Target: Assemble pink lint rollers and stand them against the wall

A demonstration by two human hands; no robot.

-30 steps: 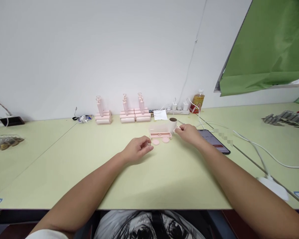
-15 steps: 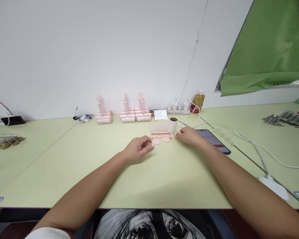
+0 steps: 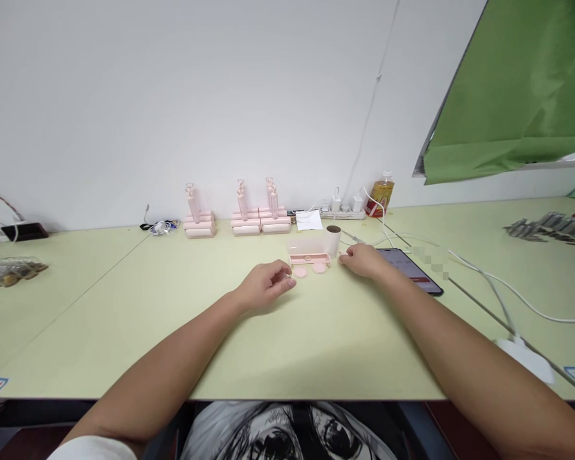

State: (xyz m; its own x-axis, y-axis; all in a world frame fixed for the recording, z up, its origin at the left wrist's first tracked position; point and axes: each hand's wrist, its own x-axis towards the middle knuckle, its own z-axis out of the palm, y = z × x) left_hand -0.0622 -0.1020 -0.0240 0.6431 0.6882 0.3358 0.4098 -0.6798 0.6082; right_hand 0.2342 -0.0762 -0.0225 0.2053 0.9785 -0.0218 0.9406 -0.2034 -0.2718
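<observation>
Lower than a second ago, the right hand point(image 3: 361, 260) has eased down and slightly off the roll point(image 3: 333, 243), while the left hand point(image 3: 267, 284) has kept its place. Thumb and fingers of the right pinch a small pink piece point(image 3: 343, 254), mostly hidden, just beside the roll's foot. Fingers of the left curl toward the thumb near the discs point(image 3: 299, 273); whether they grip something small, I cannot tell. Between the hands, the pink tray point(image 3: 310, 259) lies on the surface point(image 3: 316, 345) with a clear cover point(image 3: 305, 245) behind it and two discs flat in front. White and upright, the roll stands at the tray's right end. Behind the right hand's wrist lies a phone point(image 3: 409, 271).
</observation>
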